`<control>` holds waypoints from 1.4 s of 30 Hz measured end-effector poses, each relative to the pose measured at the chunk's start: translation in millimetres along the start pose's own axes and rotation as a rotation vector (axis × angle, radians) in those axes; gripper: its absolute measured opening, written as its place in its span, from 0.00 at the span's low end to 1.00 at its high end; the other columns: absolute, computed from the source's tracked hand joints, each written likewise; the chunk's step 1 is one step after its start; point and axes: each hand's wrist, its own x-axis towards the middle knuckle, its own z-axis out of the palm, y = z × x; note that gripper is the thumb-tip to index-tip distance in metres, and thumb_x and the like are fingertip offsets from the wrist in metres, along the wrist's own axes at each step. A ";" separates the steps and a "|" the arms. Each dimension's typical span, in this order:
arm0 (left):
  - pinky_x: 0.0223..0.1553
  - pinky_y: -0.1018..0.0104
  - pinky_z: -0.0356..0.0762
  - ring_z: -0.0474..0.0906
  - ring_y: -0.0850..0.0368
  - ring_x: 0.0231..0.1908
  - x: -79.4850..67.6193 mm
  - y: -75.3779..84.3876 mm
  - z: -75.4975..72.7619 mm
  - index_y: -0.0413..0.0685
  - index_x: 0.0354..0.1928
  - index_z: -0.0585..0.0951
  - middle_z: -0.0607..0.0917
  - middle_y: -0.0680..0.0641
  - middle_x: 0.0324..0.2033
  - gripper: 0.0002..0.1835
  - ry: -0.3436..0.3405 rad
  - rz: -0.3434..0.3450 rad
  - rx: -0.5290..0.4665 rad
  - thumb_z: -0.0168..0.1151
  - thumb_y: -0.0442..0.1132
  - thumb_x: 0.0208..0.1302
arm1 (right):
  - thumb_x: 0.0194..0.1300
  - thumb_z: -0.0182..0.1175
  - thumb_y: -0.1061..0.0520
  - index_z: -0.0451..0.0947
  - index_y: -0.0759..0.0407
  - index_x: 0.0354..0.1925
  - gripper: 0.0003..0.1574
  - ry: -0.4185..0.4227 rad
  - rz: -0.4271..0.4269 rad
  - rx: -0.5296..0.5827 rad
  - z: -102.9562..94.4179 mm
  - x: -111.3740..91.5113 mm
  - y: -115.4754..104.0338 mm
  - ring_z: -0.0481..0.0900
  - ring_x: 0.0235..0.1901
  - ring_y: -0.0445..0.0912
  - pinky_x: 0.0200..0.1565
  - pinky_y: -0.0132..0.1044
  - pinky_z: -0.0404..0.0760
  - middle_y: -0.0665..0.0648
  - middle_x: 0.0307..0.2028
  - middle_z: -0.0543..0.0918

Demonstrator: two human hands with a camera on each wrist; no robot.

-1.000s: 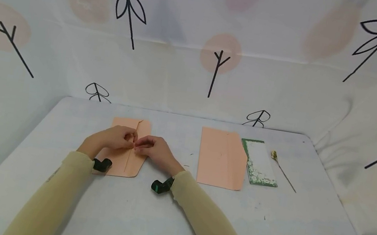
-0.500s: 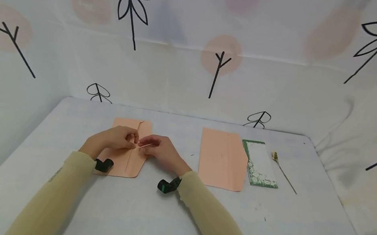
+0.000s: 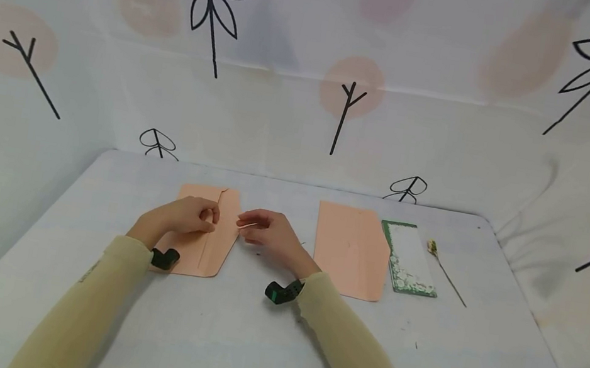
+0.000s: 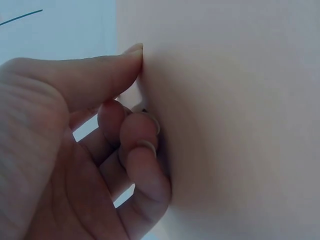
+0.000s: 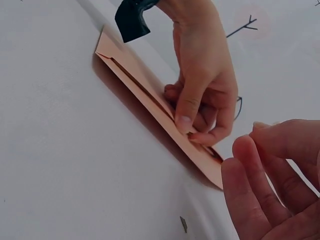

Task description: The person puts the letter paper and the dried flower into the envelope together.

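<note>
On the left of the table lies a peach envelope (image 3: 218,255) with a lengthwise seam. My left hand (image 3: 190,216) rests over it and pinches the edge at this seam between thumb and fingers. In the left wrist view the thumb tip and curled fingers meet the envelope's surface (image 4: 250,125). From the right wrist view, a slot runs along the envelope (image 5: 155,109) under the left fingers. Just off its right edge is my right hand (image 3: 272,238), fingers loosely bent. Thumb and fingertips of the right hand (image 5: 275,185) come close together, with nothing visible between them.
A second peach envelope (image 3: 347,255) lies right of centre. Beside it are a white card with a green floral border (image 3: 412,259) and a dried flower on a thin stem (image 3: 432,247). Small dark scraps dot the white table (image 3: 225,345). A patterned cloth hangs behind.
My right hand has moved right, from the seam next to the left fingers to beyond the envelope's edge. The left hand keeps its hold at the seam. The view has shifted slightly.
</note>
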 end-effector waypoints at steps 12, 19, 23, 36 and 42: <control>0.33 0.60 0.63 0.68 0.54 0.28 -0.8 0.0 1.0 0.52 0.40 0.78 0.71 0.49 0.25 0.05 0.001 -0.003 -0.002 0.65 0.40 0.66 | 0.64 0.65 0.66 0.79 0.66 0.55 0.20 0.051 -0.013 -0.047 -20.4 -20.3 -11.4 0.83 0.48 0.51 0.49 0.42 0.81 0.65 0.51 0.83; 0.34 0.60 0.63 0.68 0.54 0.28 -1.9 0.7 -0.8 0.52 0.41 0.78 0.71 0.49 0.26 0.05 -0.008 -0.004 -0.005 0.64 0.39 0.67 | 0.64 0.66 0.64 0.81 0.60 0.52 0.17 0.093 -0.016 -0.117 -38.2 -31.4 -7.1 0.83 0.47 0.48 0.47 0.40 0.81 0.63 0.51 0.84; 0.34 0.60 0.63 0.68 0.54 0.28 -1.7 -0.6 0.0 0.52 0.41 0.77 0.71 0.49 0.26 0.05 -0.006 -0.002 -0.008 0.64 0.40 0.67 | 0.64 0.67 0.63 0.82 0.58 0.52 0.17 0.134 -0.011 -0.174 -48.8 -39.3 -6.8 0.83 0.46 0.48 0.47 0.40 0.81 0.60 0.49 0.85; 0.34 0.60 0.63 0.68 0.54 0.28 -0.5 -1.0 0.0 0.52 0.42 0.77 0.71 0.49 0.26 0.06 -0.012 -0.014 0.005 0.64 0.41 0.68 | 0.66 0.66 0.61 0.82 0.58 0.53 0.17 0.235 0.012 -0.232 -88.3 -65.4 -2.8 0.82 0.49 0.50 0.49 0.42 0.80 0.56 0.52 0.84; 0.35 0.60 0.63 0.68 0.54 0.28 -2.5 2.5 -1.6 0.51 0.42 0.77 0.70 0.50 0.25 0.06 -0.010 -0.006 0.004 0.64 0.39 0.67 | 0.65 0.66 0.63 0.80 0.62 0.54 0.19 0.277 -0.001 -0.260 -110.8 -78.3 2.7 0.82 0.50 0.50 0.47 0.34 0.80 0.60 0.52 0.83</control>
